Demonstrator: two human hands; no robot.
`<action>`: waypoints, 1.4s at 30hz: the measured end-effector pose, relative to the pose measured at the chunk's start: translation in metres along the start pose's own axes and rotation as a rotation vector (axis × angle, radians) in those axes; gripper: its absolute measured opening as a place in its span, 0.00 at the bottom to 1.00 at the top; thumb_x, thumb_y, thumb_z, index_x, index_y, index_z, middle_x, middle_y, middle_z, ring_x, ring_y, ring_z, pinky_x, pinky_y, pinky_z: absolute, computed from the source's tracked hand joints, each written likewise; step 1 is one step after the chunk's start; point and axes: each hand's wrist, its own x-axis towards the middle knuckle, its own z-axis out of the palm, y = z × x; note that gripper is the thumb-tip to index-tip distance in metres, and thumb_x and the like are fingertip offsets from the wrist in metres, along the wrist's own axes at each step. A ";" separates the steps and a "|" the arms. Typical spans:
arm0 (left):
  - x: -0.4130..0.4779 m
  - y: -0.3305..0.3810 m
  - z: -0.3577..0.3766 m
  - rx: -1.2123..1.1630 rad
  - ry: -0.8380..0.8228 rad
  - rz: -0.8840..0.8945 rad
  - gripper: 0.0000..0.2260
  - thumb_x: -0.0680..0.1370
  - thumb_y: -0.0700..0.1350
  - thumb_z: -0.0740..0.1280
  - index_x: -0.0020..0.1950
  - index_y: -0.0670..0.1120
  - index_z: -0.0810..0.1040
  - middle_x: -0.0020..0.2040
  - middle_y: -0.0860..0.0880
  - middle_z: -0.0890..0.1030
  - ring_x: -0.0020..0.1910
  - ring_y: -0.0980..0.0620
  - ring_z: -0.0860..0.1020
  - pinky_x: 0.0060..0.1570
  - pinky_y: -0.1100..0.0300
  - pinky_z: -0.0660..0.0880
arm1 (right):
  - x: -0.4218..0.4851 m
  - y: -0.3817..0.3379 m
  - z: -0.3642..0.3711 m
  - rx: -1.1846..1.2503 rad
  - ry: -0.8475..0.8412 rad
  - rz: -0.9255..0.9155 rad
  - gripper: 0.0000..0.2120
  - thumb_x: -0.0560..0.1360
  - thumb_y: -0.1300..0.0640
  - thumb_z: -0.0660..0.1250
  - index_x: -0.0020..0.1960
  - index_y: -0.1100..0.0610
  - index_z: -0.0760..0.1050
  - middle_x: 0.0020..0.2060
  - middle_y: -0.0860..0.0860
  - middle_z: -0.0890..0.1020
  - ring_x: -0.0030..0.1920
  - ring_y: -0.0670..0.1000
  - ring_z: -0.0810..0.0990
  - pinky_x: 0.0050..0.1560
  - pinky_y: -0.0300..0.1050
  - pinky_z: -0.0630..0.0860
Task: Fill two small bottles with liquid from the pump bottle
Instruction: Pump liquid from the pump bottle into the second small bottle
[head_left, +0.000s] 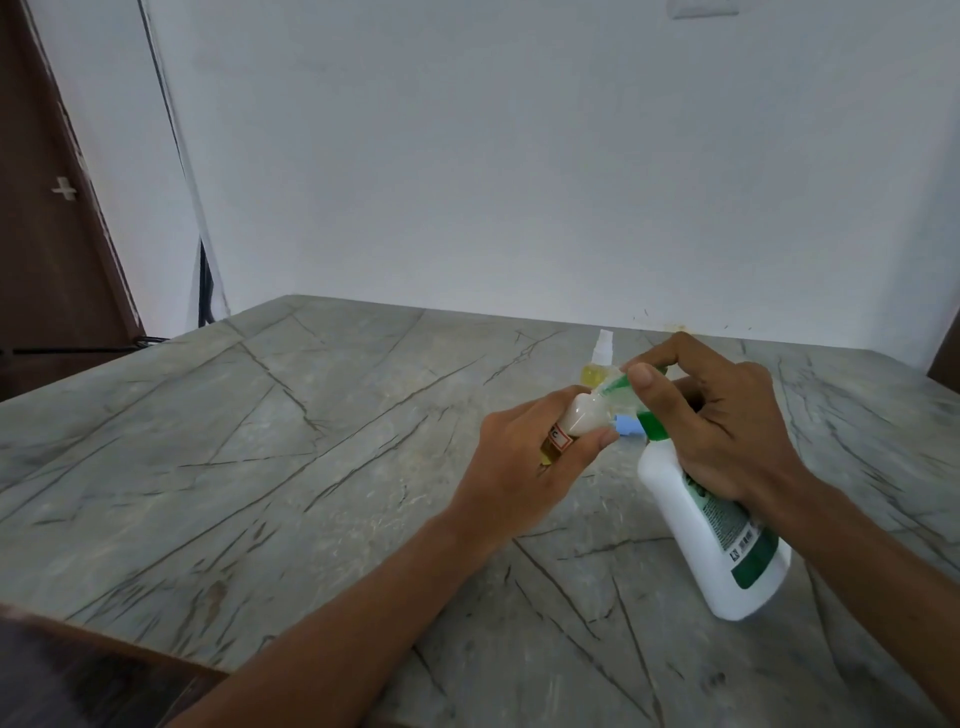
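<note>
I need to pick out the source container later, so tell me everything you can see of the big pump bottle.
The pump bottle is white, plastic-looking, with a green label and a green pump top. It leans toward the left, its base on the stone-patterned table. The right hand grips its neck and presses the pump, nozzle meeting the small bottle held by the left hand.

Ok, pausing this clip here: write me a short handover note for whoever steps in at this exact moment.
Left hand: holds a small bottle up to the pump spout.
Right hand: grips the white pump bottle, tilted, base on the table, fingers on the green pump head.
Spray bottle with yellowish liquid stands behind the hands, capped, apparently filled.
Blue cap lies on the table.
Left: finish this fill, then cap it.
</note>
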 end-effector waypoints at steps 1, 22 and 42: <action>0.000 0.000 0.000 -0.002 -0.002 0.011 0.18 0.75 0.51 0.68 0.59 0.40 0.78 0.41 0.50 0.82 0.37 0.58 0.76 0.35 0.77 0.69 | 0.000 0.000 0.000 -0.007 0.007 -0.001 0.18 0.76 0.35 0.57 0.44 0.47 0.75 0.21 0.50 0.76 0.22 0.47 0.73 0.23 0.28 0.62; -0.001 -0.003 0.001 -0.013 0.028 0.029 0.17 0.76 0.52 0.67 0.58 0.41 0.78 0.39 0.51 0.82 0.34 0.56 0.77 0.33 0.73 0.72 | 0.000 -0.009 0.000 0.031 0.034 -0.035 0.25 0.78 0.35 0.54 0.48 0.54 0.78 0.22 0.43 0.76 0.24 0.42 0.76 0.25 0.24 0.63; -0.002 -0.005 0.001 -0.087 0.042 -0.047 0.22 0.77 0.58 0.63 0.58 0.41 0.78 0.37 0.51 0.83 0.33 0.55 0.80 0.31 0.60 0.77 | -0.006 0.004 -0.017 0.161 -0.314 -0.023 0.27 0.71 0.41 0.67 0.68 0.47 0.68 0.43 0.47 0.84 0.38 0.43 0.82 0.39 0.28 0.72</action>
